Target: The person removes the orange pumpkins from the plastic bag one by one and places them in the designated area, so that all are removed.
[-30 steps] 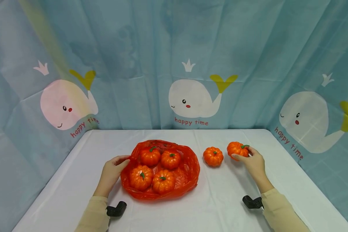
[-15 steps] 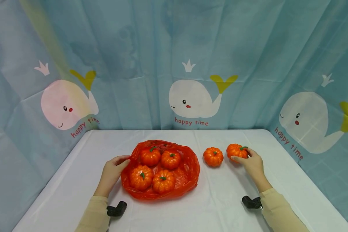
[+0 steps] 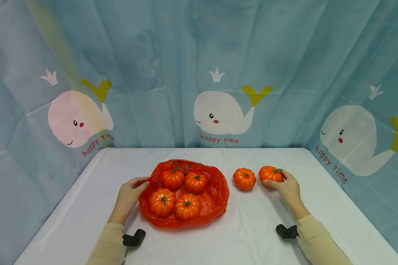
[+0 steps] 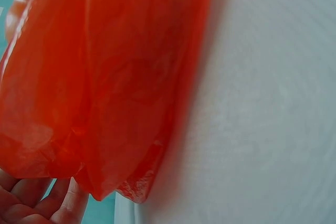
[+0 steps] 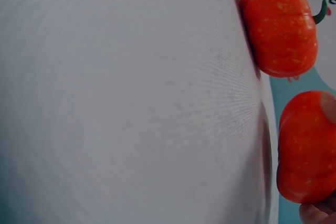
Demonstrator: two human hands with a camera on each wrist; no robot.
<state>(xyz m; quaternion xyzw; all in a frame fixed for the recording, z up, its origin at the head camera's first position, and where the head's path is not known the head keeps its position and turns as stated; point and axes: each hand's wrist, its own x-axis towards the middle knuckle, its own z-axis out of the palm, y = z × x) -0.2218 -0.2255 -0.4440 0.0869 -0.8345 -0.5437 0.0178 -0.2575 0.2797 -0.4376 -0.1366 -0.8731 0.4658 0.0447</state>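
On the left, a red plastic bag (image 3: 212, 215) lies wide open with several small orange pumpkins inside, one of them a front pumpkin (image 3: 187, 207). My left hand (image 3: 128, 197) pinches the bag's left rim between thumb and fingers; its fingers (image 4: 71, 203) show below the red plastic in the left wrist view. Toward the right, my right hand (image 3: 289, 189) grips a small pumpkin (image 3: 269, 176) with a green stem. In the right wrist view a narrow gap seems to show between this pumpkin and the tabletop. Just left of it, another pumpkin (image 3: 244, 179) sits on the table.
A white cloth covers the table (image 3: 238, 235). Behind it hangs a blue curtain (image 3: 146, 110) printed with whales. Black wrist mounts, a left one (image 3: 134, 238) and a right one (image 3: 286, 232), stick out from the sleeves.
My right hand has lowered the gripped pumpkin slightly toward the table. My left hand, the bag and the other pumpkins stay where they were.
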